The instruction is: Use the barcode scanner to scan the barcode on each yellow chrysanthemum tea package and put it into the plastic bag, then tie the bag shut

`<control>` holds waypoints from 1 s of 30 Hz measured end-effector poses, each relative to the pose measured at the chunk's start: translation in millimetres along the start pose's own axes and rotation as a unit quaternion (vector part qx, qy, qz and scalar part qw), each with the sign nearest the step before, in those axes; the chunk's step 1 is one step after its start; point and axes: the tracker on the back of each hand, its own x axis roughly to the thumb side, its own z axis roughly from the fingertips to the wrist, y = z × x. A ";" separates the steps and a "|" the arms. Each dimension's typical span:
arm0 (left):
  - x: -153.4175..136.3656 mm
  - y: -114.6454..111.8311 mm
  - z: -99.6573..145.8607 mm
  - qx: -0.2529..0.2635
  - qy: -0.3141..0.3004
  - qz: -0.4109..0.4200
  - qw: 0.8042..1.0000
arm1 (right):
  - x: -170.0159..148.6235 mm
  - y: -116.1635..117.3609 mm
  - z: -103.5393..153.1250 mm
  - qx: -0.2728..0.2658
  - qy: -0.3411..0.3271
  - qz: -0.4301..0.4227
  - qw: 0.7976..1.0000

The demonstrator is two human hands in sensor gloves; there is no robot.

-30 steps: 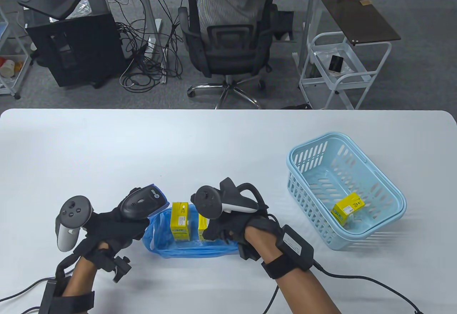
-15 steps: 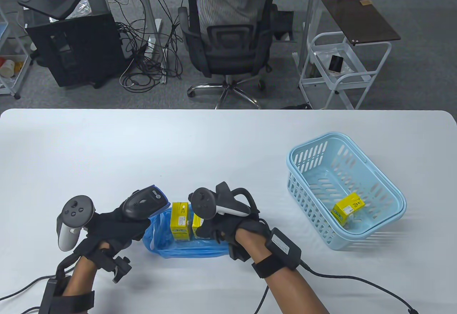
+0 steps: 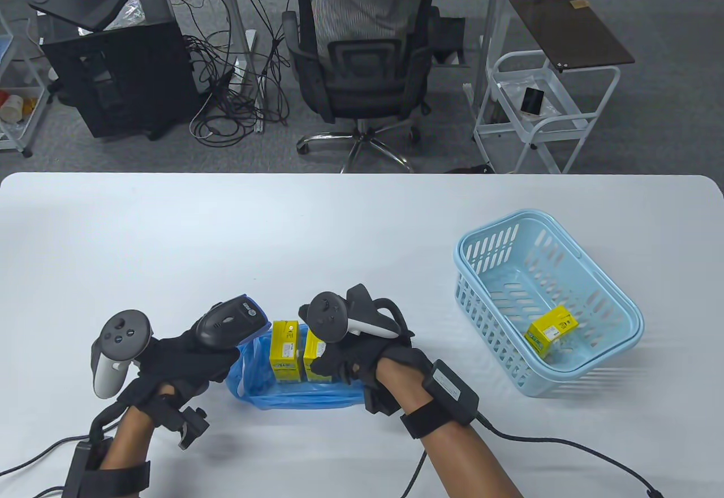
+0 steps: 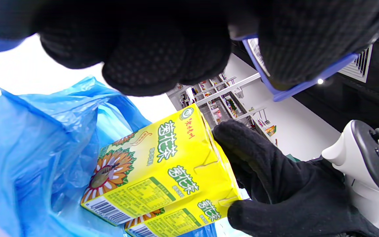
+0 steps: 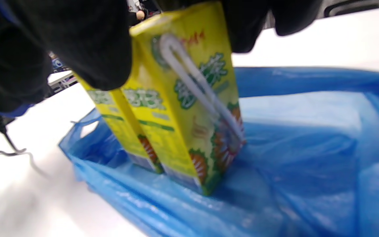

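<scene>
Two yellow chrysanthemum tea packages stand side by side in the open blue plastic bag [image 3: 294, 393] near the table's front edge. My right hand [image 3: 339, 365] grips the right-hand package [image 3: 313, 357] by its top; in the right wrist view this package [image 5: 189, 98] touches its neighbour [image 5: 117, 128] and rests on the bag [image 5: 308, 148]. The left-hand package [image 3: 284, 351] stands free. My left hand [image 3: 186, 356] holds the grey barcode scanner [image 3: 229, 322] just left of the bag, its head towards the packages [image 4: 163, 164]. A third yellow package [image 3: 550, 330] lies in the basket.
The light blue plastic basket [image 3: 599, 294] sits at the right of the white table. Glove cables trail off the front edge by both wrists. An office chair [image 3: 362, 62] and a white trolley [image 3: 537, 113] stand beyond the far edge.
My right hand has moved a little to the left with its package, bringing it up against the package standing in the bag. The left hand and scanner have barely moved.
</scene>
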 end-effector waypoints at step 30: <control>1.3 -0.1 -0.4 -0.018 -0.002 0.031 0.999 | -221.0 -127.4 161.2 -0.023 0.476 -0.004 0.879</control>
